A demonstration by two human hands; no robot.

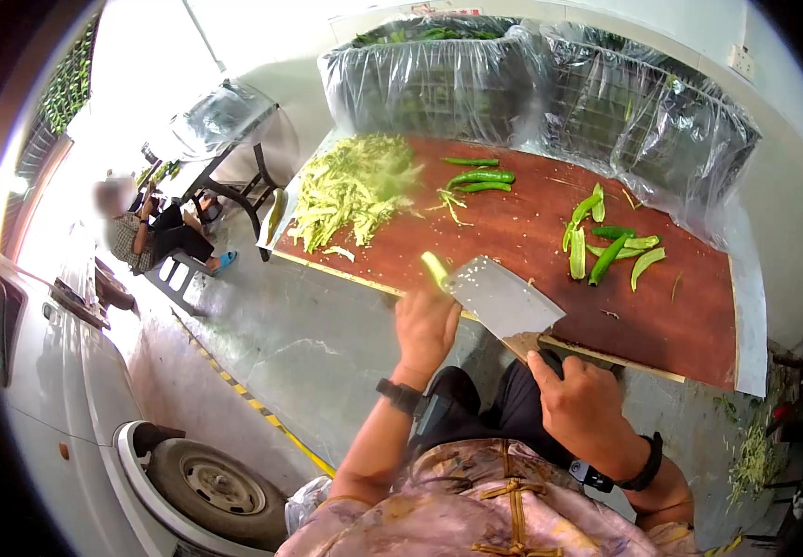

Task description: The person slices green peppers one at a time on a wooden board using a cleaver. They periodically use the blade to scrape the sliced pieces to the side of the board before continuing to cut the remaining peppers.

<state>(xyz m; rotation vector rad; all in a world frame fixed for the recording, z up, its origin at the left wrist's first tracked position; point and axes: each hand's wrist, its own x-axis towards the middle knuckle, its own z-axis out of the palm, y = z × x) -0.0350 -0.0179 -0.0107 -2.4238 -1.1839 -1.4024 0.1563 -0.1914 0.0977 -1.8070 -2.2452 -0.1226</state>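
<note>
One cleaver [505, 299] sits in my right hand [585, 410] in the head view, its blade just beside my left hand [427, 327], which pinches a light-green pepper piece [435, 268] at the tabletop's [522, 227] near edge. Shredded pepper [350, 195] lies heaped leftward; whole green peppers [481, 176] lie beyond, split peppers [577, 255] farther right.

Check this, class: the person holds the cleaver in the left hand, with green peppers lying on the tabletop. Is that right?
Not quite: the head view shows the cleaver in the right hand, not the left hand. Green peppers do lie on the tabletop.
</note>
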